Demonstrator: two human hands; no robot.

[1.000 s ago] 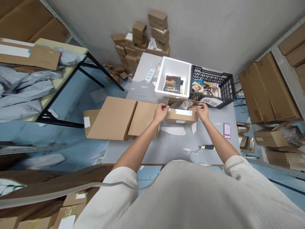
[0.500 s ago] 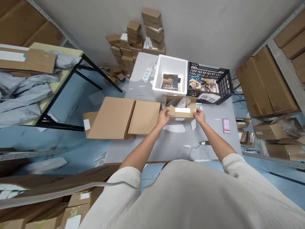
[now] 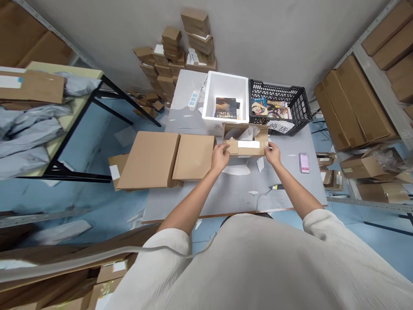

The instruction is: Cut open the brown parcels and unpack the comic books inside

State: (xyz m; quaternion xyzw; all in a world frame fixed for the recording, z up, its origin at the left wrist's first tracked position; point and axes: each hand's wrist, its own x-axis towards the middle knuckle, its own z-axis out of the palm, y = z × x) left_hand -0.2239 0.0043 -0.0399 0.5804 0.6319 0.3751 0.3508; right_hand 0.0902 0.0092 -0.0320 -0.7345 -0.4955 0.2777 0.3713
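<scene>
An opened cardboard box (image 3: 248, 151) with a white label stands in front of me on the grey table (image 3: 226, 196). Whitish packing material (image 3: 249, 133) shows inside it. My left hand (image 3: 220, 157) grips the box at its left end, thumb on the near flap. At the right end, my right hand (image 3: 272, 153) pinches the box's corner. Just left of my left hand lies a closed cardboard box (image 3: 194, 157), with a larger closed box (image 3: 148, 159) beyond it. A yellow and black cutter (image 3: 276, 187) lies nearer to me, below my right hand.
Behind the opened box stand a white foam box (image 3: 209, 103) and a black plastic crate (image 3: 298, 103), both holding books. A phone (image 3: 304, 163) lies at the right, a power strip (image 3: 193, 100) at the back left. Paper scraps (image 3: 237, 169) litter the table. Shelving flanks the right side.
The opened box is tipped or raised slightly and sits a little farther right relative to the foam box, both hands still on it. The whole view has shifted a little.
</scene>
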